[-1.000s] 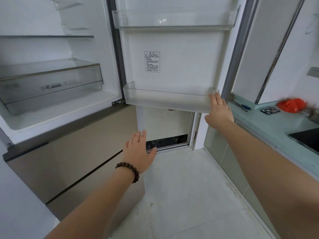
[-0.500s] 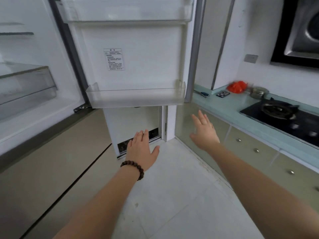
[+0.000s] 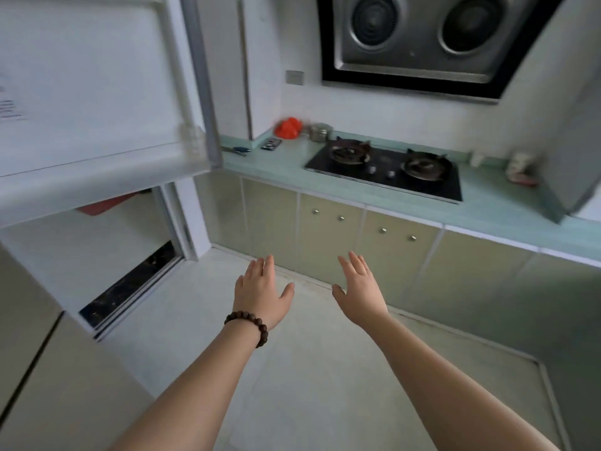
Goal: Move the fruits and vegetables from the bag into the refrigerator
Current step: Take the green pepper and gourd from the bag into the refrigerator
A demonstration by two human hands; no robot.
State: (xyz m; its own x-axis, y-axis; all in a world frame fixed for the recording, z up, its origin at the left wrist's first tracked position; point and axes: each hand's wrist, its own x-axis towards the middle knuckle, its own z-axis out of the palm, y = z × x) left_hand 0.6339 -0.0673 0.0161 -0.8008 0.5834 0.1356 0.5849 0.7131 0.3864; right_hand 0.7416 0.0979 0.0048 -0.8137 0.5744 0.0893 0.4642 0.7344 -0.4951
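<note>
The fridge door (image 3: 97, 92) is now hanging wide open at the left, swung out over the floor, and the person is turning away from it; a second ago the right hand was resting on the door's lower bin, and now it is hanging free in mid-air. The left hand (image 3: 260, 292), with a bead bracelet (image 3: 248, 325) at the wrist, is floating palm-down over the floor, its grip apart and holding nothing; the right hand (image 3: 359, 288) is doing the same just beside it, fingers spread, also holding nothing. The view is swinging right, so the fridge's inside is sliding out of sight and the surface (image 3: 487, 203) is coming into fuller view. On it, at the far left corner, the red bag (image 3: 287, 128) is sitting beside a small metal pot (image 3: 320, 132), well apart from both hands; the stove (image 3: 387, 169) is lying further right. My judgement is that opening the fridge is finished and the person is heading for the bag; no fruit or vegetable is showing yet, so the moving itself is not yet begun.
</note>
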